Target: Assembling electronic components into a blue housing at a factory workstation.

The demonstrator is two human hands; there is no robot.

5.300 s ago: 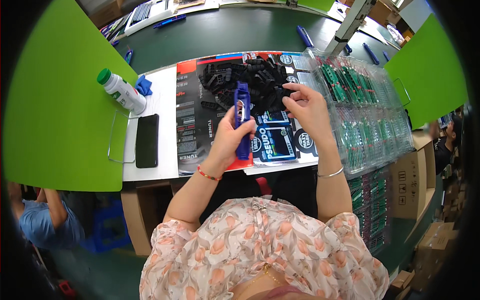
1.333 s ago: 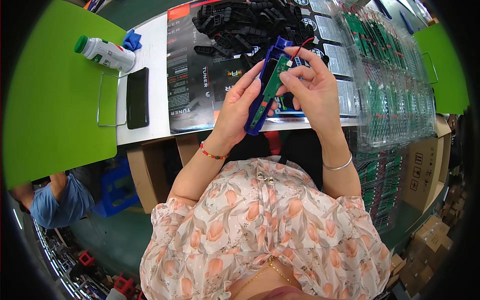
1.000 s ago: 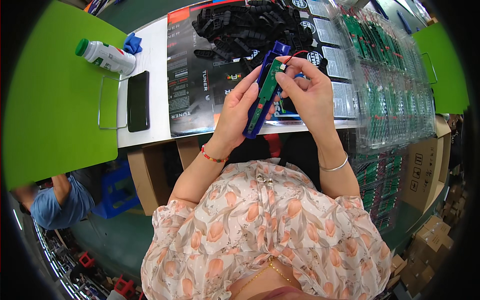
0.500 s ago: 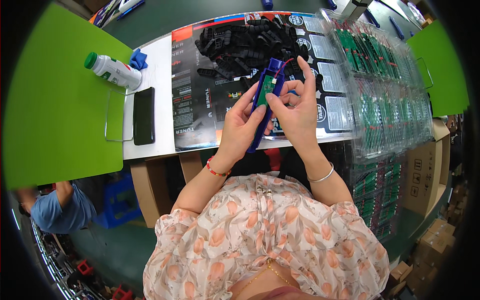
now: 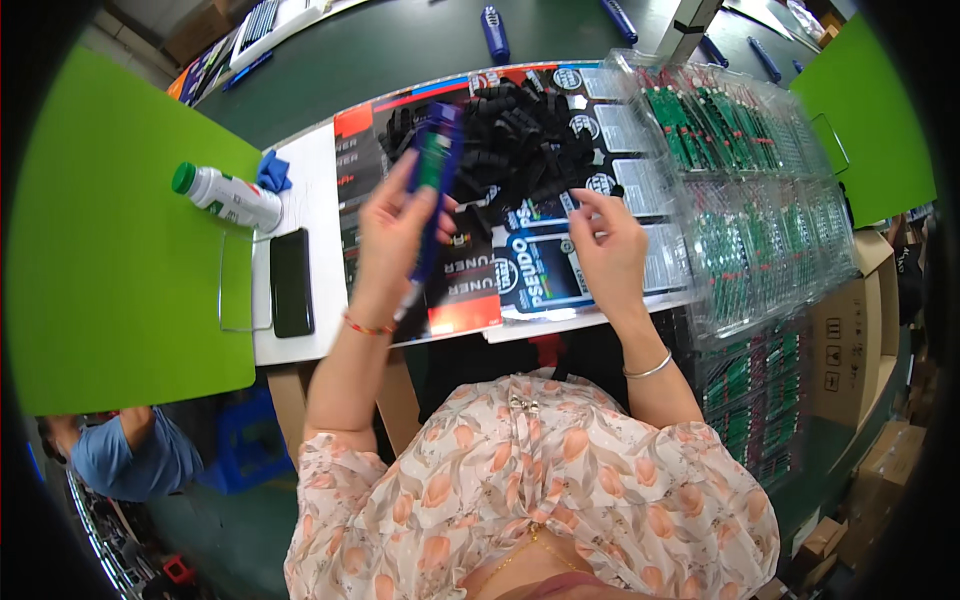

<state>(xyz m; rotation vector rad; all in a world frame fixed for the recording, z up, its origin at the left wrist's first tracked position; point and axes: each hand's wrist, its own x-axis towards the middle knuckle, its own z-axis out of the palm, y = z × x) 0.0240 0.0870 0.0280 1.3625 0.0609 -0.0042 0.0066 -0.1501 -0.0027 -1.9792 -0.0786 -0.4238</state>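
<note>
My left hand (image 5: 390,235) grips a long dark blue plastic casing (image 5: 447,145), smeared by motion and held tilted over the left part of the printed sheet. A narrow green circuit board (image 5: 433,165) lies inside the casing. Close to the near right edge of the black parts pile, my right hand (image 5: 612,250) hovers with fingers bent and apart, and nothing shows between them. Many small ribbed black plastic parts (image 5: 520,135) lie heaped on the printed sheet (image 5: 465,290).
Clear plastic trays (image 5: 790,250) of green circuit boards stand at the right. At the left are a black phone (image 5: 291,285), a white bottle with green cap (image 5: 228,197) and a blue cloth (image 5: 273,172). Blue casings (image 5: 495,35) lie on the far green surface. Green panels (image 5: 130,240) flank the table.
My hands have come apart. The left has swung away to the left with the blue casing, and the right has let go of it and moved slightly right. The view has shifted.
</note>
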